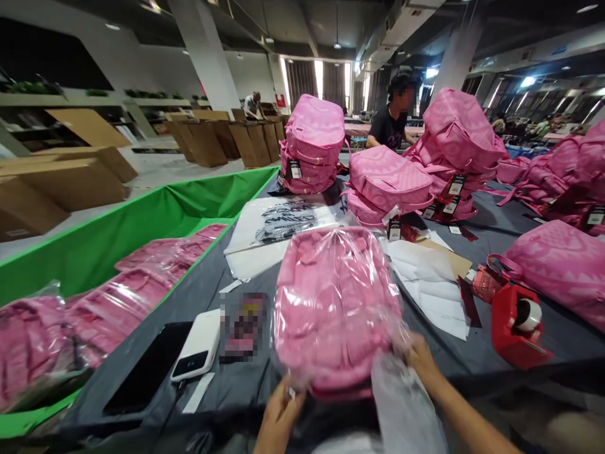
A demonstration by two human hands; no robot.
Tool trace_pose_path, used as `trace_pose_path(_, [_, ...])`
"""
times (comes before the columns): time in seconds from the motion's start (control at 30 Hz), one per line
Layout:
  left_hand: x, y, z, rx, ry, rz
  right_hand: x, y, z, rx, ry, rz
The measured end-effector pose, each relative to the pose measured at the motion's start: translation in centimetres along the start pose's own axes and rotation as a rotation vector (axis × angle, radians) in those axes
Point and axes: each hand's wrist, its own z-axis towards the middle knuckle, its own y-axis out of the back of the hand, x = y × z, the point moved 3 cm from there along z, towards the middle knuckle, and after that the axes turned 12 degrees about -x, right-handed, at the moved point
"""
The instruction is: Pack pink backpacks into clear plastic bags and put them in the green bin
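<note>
A pink backpack (326, 302) lies at the table's near edge, its straps facing up, inside a clear plastic bag (378, 284). Loose plastic hangs off its near right side. My left hand (281, 410) is closed at the near left corner, fingers pinched on the bag's edge. At the right side my right hand (420, 359) grips a bunched part of the same plastic, slightly blurred. Behind the backpack rests a stack of printed plastic bags (283, 221). A phone (149, 366) and a white power bank (198, 347) lie to the left.
A green-lined bin (189, 195) at left holds several bagged pink backpacks (118, 309). More pink backpacks (312, 139) are stacked along the table. A red tape dispenser (515, 328) and white papers (430, 284) lie at right. A co-worker (394, 113) stands behind; cardboard boxes (61, 183) stand far left.
</note>
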Motion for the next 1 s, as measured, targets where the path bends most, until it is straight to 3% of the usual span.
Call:
trace_pose_path(0.07, [-2.3, 0.9, 1.8, -0.093, -0.13, 0.04, -0.3, 1.2, 3.4, -0.007, 0.007, 0.075])
trace_pose_path(0.1, [-3.3, 1.7, 2.6, -0.168, -0.206, 0.082, -0.7, 2.4, 4.5, -0.078, -0.005, 0.094])
trace_pose_path(0.13, [-4.1, 3.0, 3.2, -0.351, -0.263, 0.109, -1.3, 3.9, 5.2, -0.193, -0.034, 0.085])
trace_pose_path(0.2, [-4.3, 5.1, 3.2, -0.622, -0.232, 0.128, -2.8, 6.5, 4.3, -0.339, -0.097, 0.032])
trace_pose_path(0.23, [-3.7, 5.9, 2.6, -0.685, -0.148, 0.11, -3.7, 7.6, 2.9, -0.382, -0.138, 0.0])
trace_pose_path(0.33, [-0.5, 6.3, -0.7, -0.611, 0.204, -0.033, -5.9, 8.8, -3.7, -0.392, -0.3, -0.051])
trace_pose_path(0.43, [2.7, 6.4, -4.6, -0.546, 0.399, -0.142, -6.7, 8.8, -10.3, -0.399, -0.438, -0.035])
trace_pose_path(0.53, [4.7, 5.5, -6.7, -0.265, 0.481, -0.125, -5.1, 8.1, -13.9, -0.453, -0.415, -0.092])
trace_pose_path(0.63, [4.3, 2.2, -6.8, 0.082, 0.308, -0.015, -1.4, 5.6, -14.3, -0.415, -0.142, -0.179])
trace_pose_path(0.73, [1.5, -3.8, -5.7, 0.302, -0.099, 0.074, 2.5, 1.2, -13.0, -0.311, 0.21, -0.274])
trace_pose_path(0.83, [-2.1, -9.9, -5.5, 0.514, -0.532, 0.14, 4.2, -2.7, -11.0, -0.288, 0.343, -0.417])
trace_pose_path(0.9, [-4.0, -11.7, -5.7, 0.492, -0.712, 0.133, 3.9, -3.8, -9.6, -0.311, 0.34, -0.478])
trace_pose_path(0.93, [-4.7, -11.7, -5.8, 0.441, -0.773, 0.121, 3.4, -3.8, -9.1, -0.327, 0.341, -0.489])
trace_pose_path(1.0, [-5.3, -9.7, -5.9, 0.307, -0.862, 0.098, 2.3, -2.6, -8.6, -0.37, 0.358, -0.462])
